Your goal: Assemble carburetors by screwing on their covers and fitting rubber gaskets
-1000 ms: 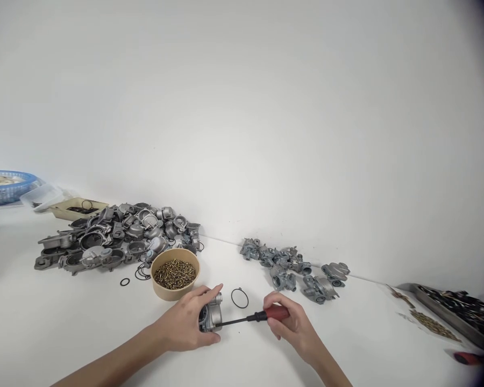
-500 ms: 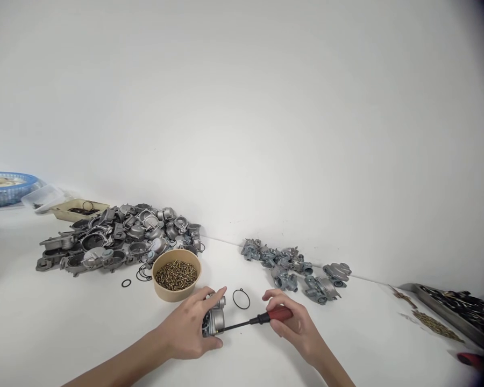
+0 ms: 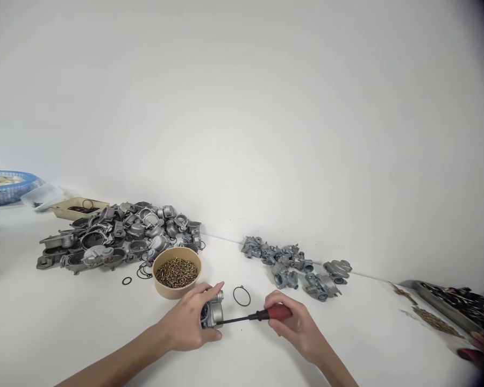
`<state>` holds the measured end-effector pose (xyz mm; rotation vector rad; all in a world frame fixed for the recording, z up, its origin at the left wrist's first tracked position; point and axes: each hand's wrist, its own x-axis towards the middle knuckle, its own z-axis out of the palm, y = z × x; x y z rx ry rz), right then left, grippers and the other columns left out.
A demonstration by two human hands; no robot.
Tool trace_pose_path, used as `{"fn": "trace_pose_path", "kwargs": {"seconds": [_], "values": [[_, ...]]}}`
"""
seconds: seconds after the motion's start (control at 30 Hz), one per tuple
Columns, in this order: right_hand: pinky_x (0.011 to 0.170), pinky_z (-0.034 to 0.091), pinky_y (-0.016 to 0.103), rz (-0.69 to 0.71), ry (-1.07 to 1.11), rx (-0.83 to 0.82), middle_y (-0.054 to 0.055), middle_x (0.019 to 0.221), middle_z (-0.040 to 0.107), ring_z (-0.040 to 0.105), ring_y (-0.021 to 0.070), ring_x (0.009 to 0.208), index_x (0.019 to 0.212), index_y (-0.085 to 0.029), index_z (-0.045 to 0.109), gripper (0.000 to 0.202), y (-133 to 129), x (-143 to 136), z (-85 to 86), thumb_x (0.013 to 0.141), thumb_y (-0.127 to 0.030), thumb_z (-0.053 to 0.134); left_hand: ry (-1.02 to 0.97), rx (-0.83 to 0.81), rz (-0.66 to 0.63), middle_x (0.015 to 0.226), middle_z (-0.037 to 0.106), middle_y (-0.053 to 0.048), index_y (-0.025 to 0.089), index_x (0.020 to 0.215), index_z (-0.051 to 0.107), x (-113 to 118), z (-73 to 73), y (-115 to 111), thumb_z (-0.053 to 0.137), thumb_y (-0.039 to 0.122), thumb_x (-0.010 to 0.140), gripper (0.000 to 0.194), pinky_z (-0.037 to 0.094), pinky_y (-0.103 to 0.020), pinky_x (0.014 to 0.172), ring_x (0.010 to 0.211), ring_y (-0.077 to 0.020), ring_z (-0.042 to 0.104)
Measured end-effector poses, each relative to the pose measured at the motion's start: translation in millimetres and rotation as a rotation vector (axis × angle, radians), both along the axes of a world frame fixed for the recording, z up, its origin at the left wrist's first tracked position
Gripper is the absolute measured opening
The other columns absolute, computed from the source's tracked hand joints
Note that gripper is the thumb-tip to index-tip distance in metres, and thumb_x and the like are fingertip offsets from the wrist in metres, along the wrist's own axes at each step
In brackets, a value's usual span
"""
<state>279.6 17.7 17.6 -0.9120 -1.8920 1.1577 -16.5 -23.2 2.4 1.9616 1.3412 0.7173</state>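
Observation:
My left hand (image 3: pixel 189 321) is wrapped round a small grey carburetor (image 3: pixel 215 314) on the white table, thumb in front and index finger along the top. The fingers of my right hand (image 3: pixel 292 322) close on the red handle of a screwdriver (image 3: pixel 272 313). Its black shaft lies nearly level and points left, with the tip against the carburetor's near side. A screw under the tip is too small to make out clearly. Just beyond the shaft, a thin black gasket ring (image 3: pixel 242 296) lies flat on the table.
Behind my left hand stands a round tub (image 3: pixel 167 292) of brass-coloured screws. A heap of metal bowl castings (image 3: pixel 137 246) lies at left, carburetor bodies (image 3: pixel 284 263) at centre right. A metal tray (image 3: pixel 447 306) and another person's hand (image 3: pixel 483 341) are at far right.
My right fingers have closed in more on the screwdriver's handle, and the tip stays at the carburetor. At the far right, another person's hand has come to the red handle there.

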Motion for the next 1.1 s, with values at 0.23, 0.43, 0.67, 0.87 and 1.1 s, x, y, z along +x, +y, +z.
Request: {"fn": "trace_pose_path", "kwargs": {"seconds": [0.23, 0.43, 0.67, 0.87, 1.1], "values": [[0.046, 0.033, 0.024, -0.013, -0.014, -0.145, -0.004, 0.058, 0.051, 0.044, 0.0091, 0.042, 0.086, -0.017, 0.06, 0.037, 0.0, 3.7, -11.0, 0.084, -0.054, 0.065, 0.01, 0.01, -0.032, 0.145, 0.042, -0.007, 0.036, 0.151, 0.029, 0.0, 0.3, -1.6, 0.076, 0.042, 0.07, 0.093, 0.035, -0.048, 0.111, 0.133, -0.034, 0.041], [0.035, 0.015, 0.02, 0.067, -0.094, -0.234, -0.006, 0.051, 0.052, 0.036, 0.0043, 0.028, 0.08, -0.016, 0.058, 0.041, 2.9, 4.1, -8.2, 0.089, -0.057, 0.056, 0.041, 0.02, -0.043, 0.145, 0.042, -0.007, 0.036, 0.151, 0.028, -0.9, 1.4, -1.1, 0.075, 0.041, 0.071, 0.093, 0.034, -0.048, 0.111, 0.133, -0.0345, 0.04], [0.048, 0.041, 0.026, -0.113, -0.023, -0.062, 0.001, 0.063, 0.062, 0.053, 0.013, 0.048, 0.09, -0.016, 0.063, 0.042, 22.1, 24.4, -3.5, 0.084, -0.057, 0.062, 0.037, 0.151, -0.038, 0.135, 0.052, -0.005, 0.035, 0.143, 0.042, -6.6, 8.5, 3.8, 0.075, 0.036, 0.068, 0.083, 0.041, -0.043, 0.105, 0.124, -0.0325, 0.049], [0.069, 0.05, 0.035, -0.46, -0.369, 0.229, 0.007, 0.083, 0.073, 0.067, 0.0254, 0.076, 0.096, -0.023, 0.067, 0.031, 40.4, 24.1, -32.0, 0.084, -0.051, 0.061, -0.058, 0.126, 0.015, 0.129, 0.055, -0.005, 0.031, 0.132, 0.046, -11.0, 11.6, 4.7, 0.079, 0.037, 0.063, 0.077, 0.045, -0.04, 0.097, 0.117, -0.0313, 0.052], [0.07, 0.046, 0.032, -0.531, -0.796, 0.483, 0.005, 0.094, 0.072, 0.065, 0.026, 0.09, 0.095, -0.025, 0.067, 0.017, 57.1, -12.6, -46.1, 0.089, -0.032, 0.053, -0.274, 0.069, -0.082, 0.111, 0.06, -0.004, 0.024, 0.125, 0.046, -10.4, 6.8, 8.5, 0.079, 0.031, 0.065, 0.07, 0.049, -0.034, 0.086, 0.098, -0.0228, 0.06]]}}
